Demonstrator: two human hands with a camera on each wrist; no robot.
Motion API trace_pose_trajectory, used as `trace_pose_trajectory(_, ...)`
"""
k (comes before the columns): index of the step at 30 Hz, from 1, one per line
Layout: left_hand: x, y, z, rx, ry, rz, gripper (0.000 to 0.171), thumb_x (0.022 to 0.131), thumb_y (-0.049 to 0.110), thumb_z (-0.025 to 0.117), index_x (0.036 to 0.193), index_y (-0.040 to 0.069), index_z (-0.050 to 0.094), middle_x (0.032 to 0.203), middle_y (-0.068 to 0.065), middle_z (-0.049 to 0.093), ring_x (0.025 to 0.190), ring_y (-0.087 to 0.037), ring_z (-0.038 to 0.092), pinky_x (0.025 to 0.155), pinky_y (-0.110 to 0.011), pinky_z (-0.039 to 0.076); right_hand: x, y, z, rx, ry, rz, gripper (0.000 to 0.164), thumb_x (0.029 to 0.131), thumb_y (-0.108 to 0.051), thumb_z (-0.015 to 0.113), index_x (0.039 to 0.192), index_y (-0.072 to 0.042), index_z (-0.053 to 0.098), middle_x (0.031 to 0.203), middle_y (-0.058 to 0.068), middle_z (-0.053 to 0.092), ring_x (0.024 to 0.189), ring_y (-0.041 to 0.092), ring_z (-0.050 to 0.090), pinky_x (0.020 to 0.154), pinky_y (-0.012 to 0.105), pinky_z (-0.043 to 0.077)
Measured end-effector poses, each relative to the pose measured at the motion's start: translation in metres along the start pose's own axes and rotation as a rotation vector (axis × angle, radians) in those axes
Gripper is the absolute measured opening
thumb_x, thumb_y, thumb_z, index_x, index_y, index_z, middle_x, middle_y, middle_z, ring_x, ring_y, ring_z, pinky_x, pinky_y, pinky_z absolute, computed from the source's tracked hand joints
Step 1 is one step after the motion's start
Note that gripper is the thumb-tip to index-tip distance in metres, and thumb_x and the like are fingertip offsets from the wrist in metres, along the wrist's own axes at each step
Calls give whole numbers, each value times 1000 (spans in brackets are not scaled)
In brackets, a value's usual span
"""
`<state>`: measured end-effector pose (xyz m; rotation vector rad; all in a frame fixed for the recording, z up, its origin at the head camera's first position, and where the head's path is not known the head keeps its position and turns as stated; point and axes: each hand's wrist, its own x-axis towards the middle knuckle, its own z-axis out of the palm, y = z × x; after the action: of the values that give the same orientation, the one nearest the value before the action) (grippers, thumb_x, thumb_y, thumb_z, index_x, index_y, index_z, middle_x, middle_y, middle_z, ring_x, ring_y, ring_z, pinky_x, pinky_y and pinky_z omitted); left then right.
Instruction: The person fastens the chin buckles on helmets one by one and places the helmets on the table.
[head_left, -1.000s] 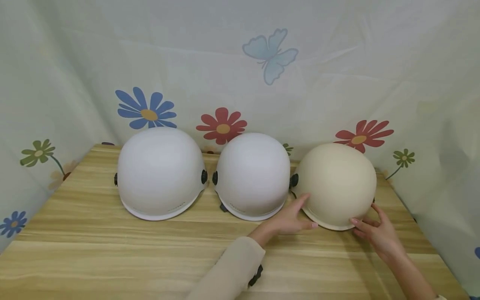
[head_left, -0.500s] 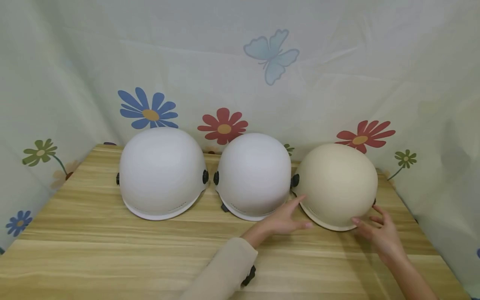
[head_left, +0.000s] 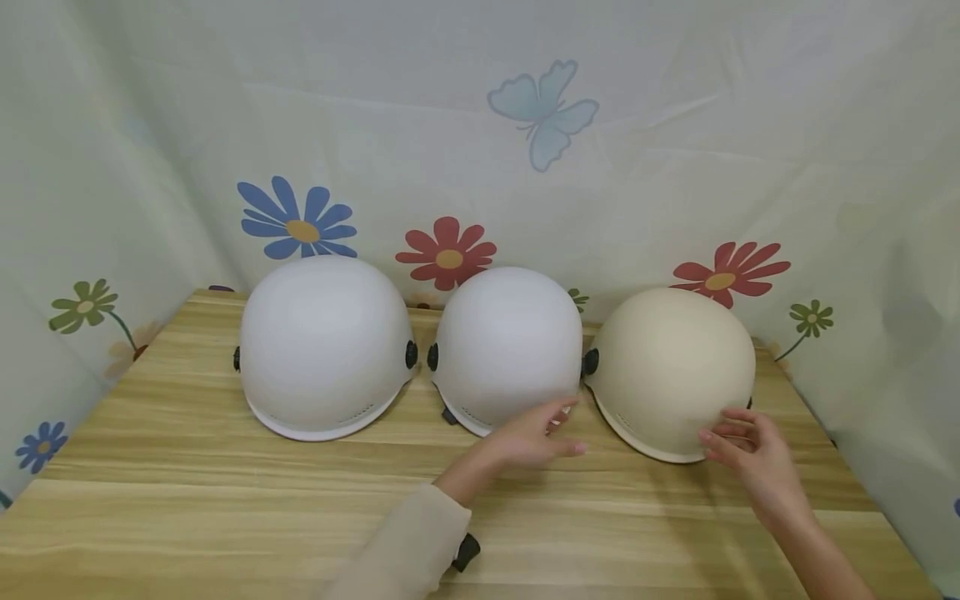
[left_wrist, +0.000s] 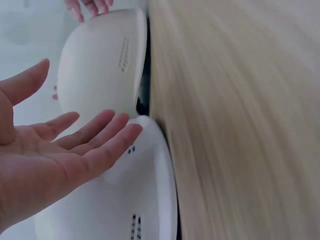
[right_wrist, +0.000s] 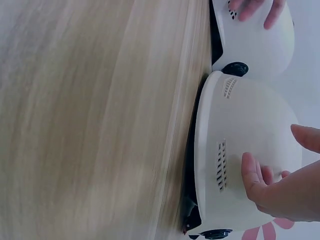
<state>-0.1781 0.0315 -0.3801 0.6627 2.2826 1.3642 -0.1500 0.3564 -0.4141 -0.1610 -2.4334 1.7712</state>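
Three helmets stand in a row on the wooden table. At the right is a beige helmet point(head_left: 671, 367), dome up, with a black round fitting on its side. My right hand point(head_left: 761, 467) is by its lower right edge, fingers loosely bent and gripping nothing; whether a fingertip touches the shell I cannot tell. A white helmet point(head_left: 510, 342) sits in the middle, and my left hand point(head_left: 528, 437) is in front of its lower right rim. In the left wrist view the left hand's fingers point(left_wrist: 95, 145) are spread and hold nothing. Farther left stands a larger white helmet point(head_left: 322, 342).
The wooden table point(head_left: 225, 517) extends in front of the helmets. Behind hangs a pale curtain point(head_left: 375, 125) printed with flowers and a butterfly. A black strap-like piece point(head_left: 467, 552) shows by the left sleeve point(head_left: 412, 542).
My left hand has moved left, away from the beige helmet to the front of the middle white one. My right hand has shifted slightly at the beige helmet's edge. The helmets stay in place.
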Motion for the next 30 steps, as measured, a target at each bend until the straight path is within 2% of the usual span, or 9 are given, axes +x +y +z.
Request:
trace_pose_trajectory(5, -15, -6, -19, -7, 0, -15, 49, 87, 24, 64, 129, 6, 46, 110, -11, 57, 104, -26, 54, 88, -37, 43, -13, -27, 10, -32, -15, 24, 52, 84, -16, 67, 123, -2, 35, 103, 12, 46, 80, 9, 60, 72, 27, 52)
trace_pose_trajectory(8, -24, -14, -32, -12, 14, -1, 40, 87, 23, 63, 122, 5, 51, 99, -5, 59, 95, -21, 56, 83, -34, 45, -14, -29, 11, -60, -31, 35, 51, 85, -18, 66, 122, -2, 35, 102, 11, 47, 81, 9, 61, 74, 28, 52)
trace_pose_trajectory(11, -31, -23, -44, -8, 41, 24, 31, 88, 21, 62, 114, 6, 55, 93, -2, 59, 87, -16, 55, 77, -30, 46, -9, -19, 8, -46, -50, 18, 53, 85, -20, 66, 123, -1, 35, 103, 11, 48, 83, 11, 61, 74, 29, 52)
trace_pose_trajectory(15, -40, -34, -59, -24, 92, 54, 20, 88, 16, 62, 103, 4, 58, 88, -2, 58, 82, -15, 54, 70, -28, 45, 3, 9, 1, 43, -62, -29, 51, 82, -25, 70, 120, -10, 40, 100, 7, 52, 82, 11, 62, 71, 29, 53)
trace_pose_trajectory(18, -46, -40, -68, -46, 146, 38, 14, 86, 14, 63, 95, 3, 59, 86, -4, 57, 81, -17, 53, 68, -28, 45, 8, 19, -1, 94, -89, -53, 44, 82, -22, 70, 116, -13, 44, 98, 5, 54, 82, 12, 63, 70, 29, 53)
trace_pose_trajectory(20, -49, -42, -72, -49, 191, 1, 13, 86, 13, 64, 92, 4, 59, 86, -4, 57, 81, -17, 53, 68, -27, 45, 7, 17, 3, 136, -92, -72, 39, 83, -11, 68, 116, -9, 47, 95, 7, 57, 79, 15, 63, 68, 29, 53)
trace_pose_trajectory(25, -55, -48, -81, -36, 295, -84, 20, 83, 14, 67, 95, 1, 57, 90, -8, 59, 85, -21, 56, 71, -31, 47, -12, -24, 23, 42, -142, -81, 36, 86, -2, 61, 116, 5, 43, 91, 8, 58, 77, 14, 62, 67, 29, 53)
trace_pose_trajectory(27, -57, -49, -85, -32, 323, -105, 26, 83, 15, 68, 100, 1, 55, 94, -11, 59, 88, -23, 56, 75, -35, 47, -19, -43, 31, -33, -188, -77, 37, 87, -1, 59, 117, 10, 40, 92, 9, 57, 78, 11, 61, 68, 28, 53)
trace_pose_trajectory(30, -60, -52, -91, -45, 346, -118, 37, 83, 16, 68, 112, 0, 51, 106, -17, 56, 98, -29, 54, 84, -40, 45, -23, -55, 41, -54, -251, -76, 38, 88, 3, 55, 118, 16, 37, 93, 14, 56, 79, 11, 60, 69, 28, 52)
